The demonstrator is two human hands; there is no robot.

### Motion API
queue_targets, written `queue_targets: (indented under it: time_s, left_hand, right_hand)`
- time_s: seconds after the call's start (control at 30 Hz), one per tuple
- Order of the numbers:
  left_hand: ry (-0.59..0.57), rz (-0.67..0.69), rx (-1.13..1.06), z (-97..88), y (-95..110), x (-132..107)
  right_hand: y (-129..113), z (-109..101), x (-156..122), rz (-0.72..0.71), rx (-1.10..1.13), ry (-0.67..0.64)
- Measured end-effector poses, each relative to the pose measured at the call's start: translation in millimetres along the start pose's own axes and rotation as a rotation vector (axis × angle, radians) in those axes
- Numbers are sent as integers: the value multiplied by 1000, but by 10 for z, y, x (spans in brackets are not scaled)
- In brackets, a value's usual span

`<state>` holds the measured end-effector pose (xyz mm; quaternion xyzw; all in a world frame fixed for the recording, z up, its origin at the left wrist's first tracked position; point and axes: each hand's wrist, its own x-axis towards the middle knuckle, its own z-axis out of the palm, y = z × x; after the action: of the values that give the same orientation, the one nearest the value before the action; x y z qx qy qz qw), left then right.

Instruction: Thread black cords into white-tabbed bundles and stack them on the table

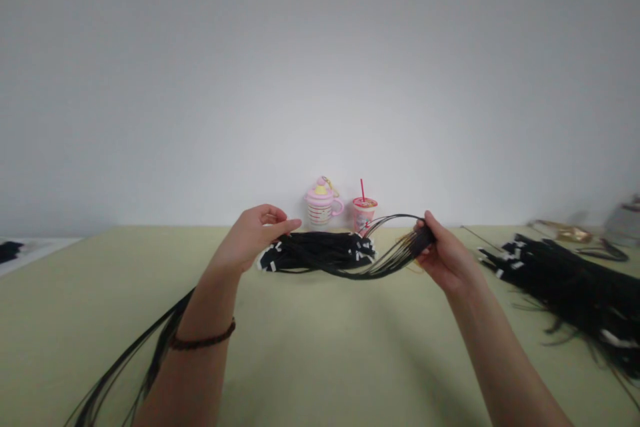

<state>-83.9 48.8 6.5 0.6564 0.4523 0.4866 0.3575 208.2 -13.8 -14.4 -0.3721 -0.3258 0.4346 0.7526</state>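
A loose bundle of thin black cords [367,273] sags between my two hands. My right hand [440,253] is closed around its gathered right end, thumb on top, where the cords fan out. My left hand [257,233] is closed over the bundle on the other side, thumb and index finger extended toward the right. From behind my left forearm the rest of the cords trails down to the lower left. Just behind the held bundle lies a pile of black cords with white tips [325,247], partly hidden by the bundle and my left hand.
A larger heap of black cords with white ends [575,287] lies on the right of the pale green table [330,360]. By the wall stand a pink lidded mug [320,203] and a small pink cup with a red straw [365,213]. A glass container [625,220] sits far right.
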Motion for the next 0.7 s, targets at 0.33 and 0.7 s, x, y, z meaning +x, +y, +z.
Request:
queue_targets:
  time_s: [0.33,0.7]
  left_hand:
    - [94,26,-113,-62,16,11]
    - [306,212,-257,-135,103,-22]
  right_hand:
    - [-35,-8,20,-155,67,91]
    - [60,-124,64,-321,-178,-16]
